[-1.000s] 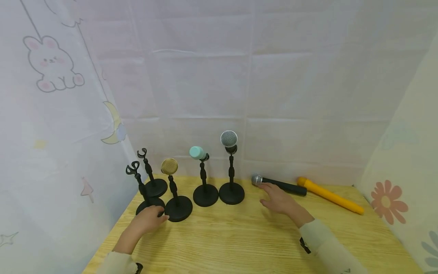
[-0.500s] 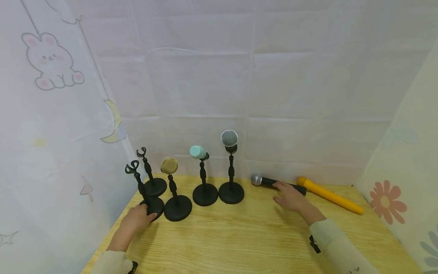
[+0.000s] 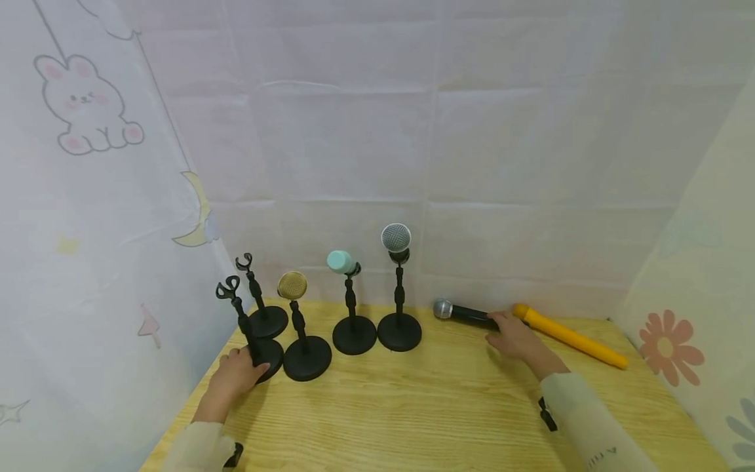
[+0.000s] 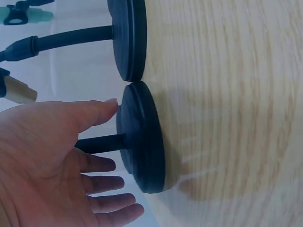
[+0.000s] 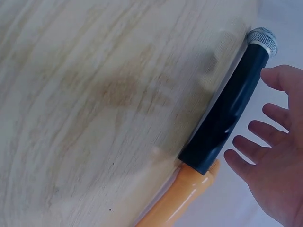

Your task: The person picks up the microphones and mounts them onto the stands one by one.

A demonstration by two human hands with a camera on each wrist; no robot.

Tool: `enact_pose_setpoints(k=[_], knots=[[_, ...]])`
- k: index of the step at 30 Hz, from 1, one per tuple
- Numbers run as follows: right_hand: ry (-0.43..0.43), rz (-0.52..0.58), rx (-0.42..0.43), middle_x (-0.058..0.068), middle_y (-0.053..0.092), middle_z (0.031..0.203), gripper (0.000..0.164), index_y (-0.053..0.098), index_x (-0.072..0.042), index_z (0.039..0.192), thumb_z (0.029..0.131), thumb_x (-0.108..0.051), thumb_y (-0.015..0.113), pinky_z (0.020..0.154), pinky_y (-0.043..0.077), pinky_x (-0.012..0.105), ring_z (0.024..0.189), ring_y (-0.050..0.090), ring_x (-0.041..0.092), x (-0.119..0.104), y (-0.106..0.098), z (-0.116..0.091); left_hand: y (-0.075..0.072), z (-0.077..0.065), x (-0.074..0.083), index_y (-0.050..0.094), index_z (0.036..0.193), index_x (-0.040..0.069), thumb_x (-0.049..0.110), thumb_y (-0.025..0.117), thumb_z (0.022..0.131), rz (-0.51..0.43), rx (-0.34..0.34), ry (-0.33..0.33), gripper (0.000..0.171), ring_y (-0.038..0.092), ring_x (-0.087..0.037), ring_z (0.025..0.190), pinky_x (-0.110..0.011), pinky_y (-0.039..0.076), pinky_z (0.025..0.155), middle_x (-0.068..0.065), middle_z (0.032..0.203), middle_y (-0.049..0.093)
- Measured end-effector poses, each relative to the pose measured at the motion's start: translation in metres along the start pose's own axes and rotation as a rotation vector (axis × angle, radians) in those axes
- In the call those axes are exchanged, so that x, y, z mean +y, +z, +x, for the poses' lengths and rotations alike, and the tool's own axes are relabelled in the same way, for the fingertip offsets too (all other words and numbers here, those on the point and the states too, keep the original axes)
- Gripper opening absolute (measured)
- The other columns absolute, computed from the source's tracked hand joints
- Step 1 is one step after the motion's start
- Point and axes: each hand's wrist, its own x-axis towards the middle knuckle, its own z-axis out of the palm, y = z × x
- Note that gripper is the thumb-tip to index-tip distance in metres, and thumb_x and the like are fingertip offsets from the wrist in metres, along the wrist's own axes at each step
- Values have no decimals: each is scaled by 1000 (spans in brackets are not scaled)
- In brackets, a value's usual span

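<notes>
My left hand (image 3: 231, 379) is at the base of the front-left black microphone stand (image 3: 243, 322), whose clip holds nothing. In the left wrist view its fingers and thumb lie spread on either side of the stand's pole (image 4: 102, 144), with the thumb tip close to the round base (image 4: 142, 137); contact is unclear. Over the handle end of a black microphone (image 3: 470, 315) with a silver head reaches my right hand (image 3: 520, 339). The right wrist view shows its fingers apart and loosely extended beside the microphone, not wrapped round it. A yellow microphone (image 3: 571, 337) lies just right of it.
Behind the front-left stand is another stand (image 3: 255, 288) with a bare clip. Three stands carry a gold-headed microphone (image 3: 292, 286), a mint-green one (image 3: 340, 262) and a silver-headed one (image 3: 396, 238). A curtain (image 3: 330, 144) hangs behind the wooden table (image 3: 377, 413).
My left hand has shifted left, from in front of the stands to the front-left stand's base. My right hand has slid right along the black microphone, from its head towards its handle end.
</notes>
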Motion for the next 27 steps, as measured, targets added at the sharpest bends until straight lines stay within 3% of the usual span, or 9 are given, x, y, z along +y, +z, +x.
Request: enact_pose_setpoints(k=[10,21,27], knots=[[49,-1,1,39,42,143,59,47,11,141,94,-18,67,101,40,69,128,42,59,4,-1,8,11,12,-2,35,138,-28,37,60,102,-1,15,0,78,35,-65,126,-70,40,100,-48,135,38],[25,-90,49,36,46,143,56,49,10,141,94,-16,65,106,35,69,130,43,56,7,14,29,18,25,-7,35,134,-31,41,57,103,0,23,-5,82,34,-65,126,-69,36,104,-49,133,38],[46,-80,-18,35,40,149,58,43,6,148,97,-18,60,111,27,70,135,36,57,4,20,42,23,28,-10,36,132,-32,44,58,102,12,43,9,85,36,-65,124,-68,35,106,-50,131,40]])
